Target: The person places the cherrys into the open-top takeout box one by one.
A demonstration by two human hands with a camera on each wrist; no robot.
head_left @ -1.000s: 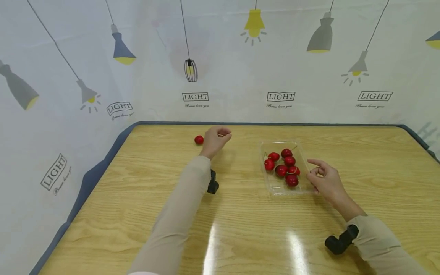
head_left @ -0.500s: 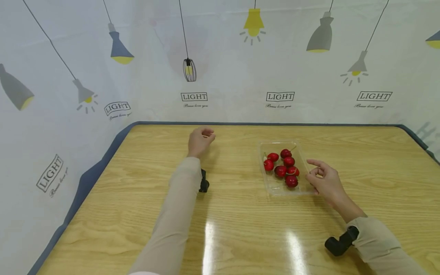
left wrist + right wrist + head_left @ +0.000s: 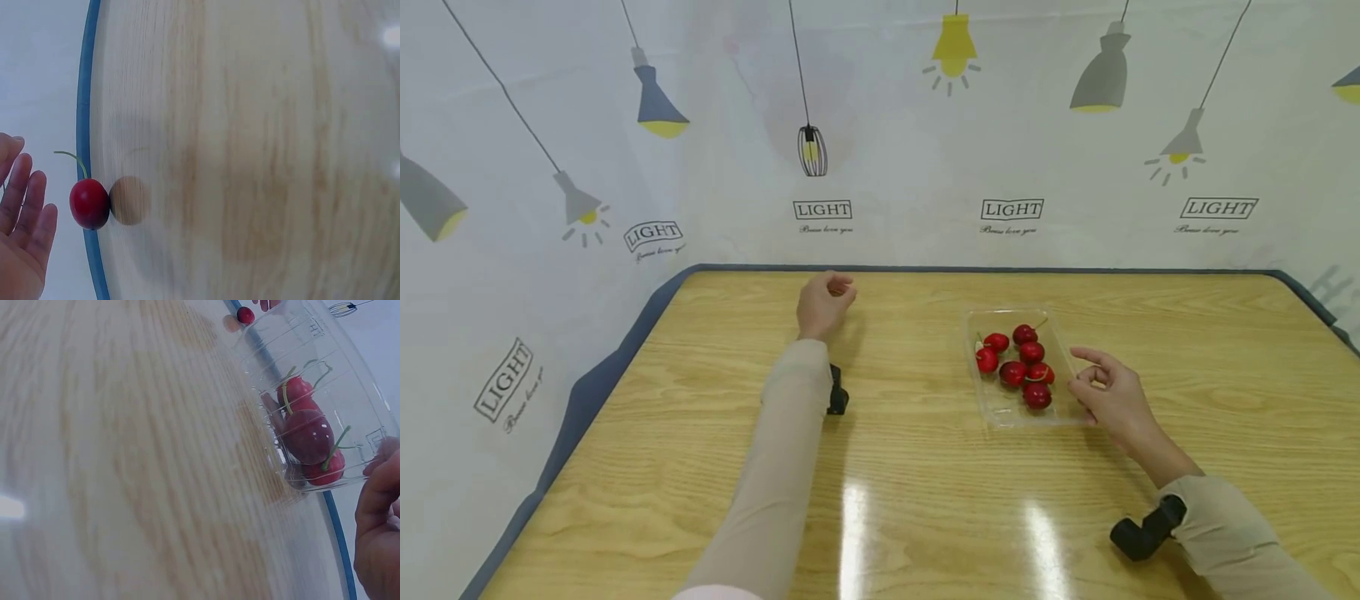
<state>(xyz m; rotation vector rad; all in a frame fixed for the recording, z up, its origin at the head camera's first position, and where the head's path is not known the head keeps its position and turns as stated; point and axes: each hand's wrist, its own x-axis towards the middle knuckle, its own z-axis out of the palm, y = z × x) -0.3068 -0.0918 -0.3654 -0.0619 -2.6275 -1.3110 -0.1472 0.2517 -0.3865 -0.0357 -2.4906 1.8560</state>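
Observation:
My left hand (image 3: 824, 307) is at the far left of the table with its fingers loosely bent and nothing visible between them. In the left wrist view, a red cherry (image 3: 89, 204) with a green stem sits on the wood beside the fingertips (image 3: 45, 219), a gap between them. The left hand hides that cherry in the head view. My right hand (image 3: 1116, 398) pinches the right rim of a clear plastic container (image 3: 997, 417). Several red cherries (image 3: 1012, 374), some with stems, lie inside it.
The wooden table (image 3: 917, 492) runs back to a dark blue edge along a pale backdrop (image 3: 917, 167) printed with lamps. A black wrist camera (image 3: 1138, 537) sits on the right sleeve, another (image 3: 837, 392) on the left.
My left hand has moved left, over the lone cherry, which was visible in the head view a second ago and is now covered. The right hand and container have stayed put.

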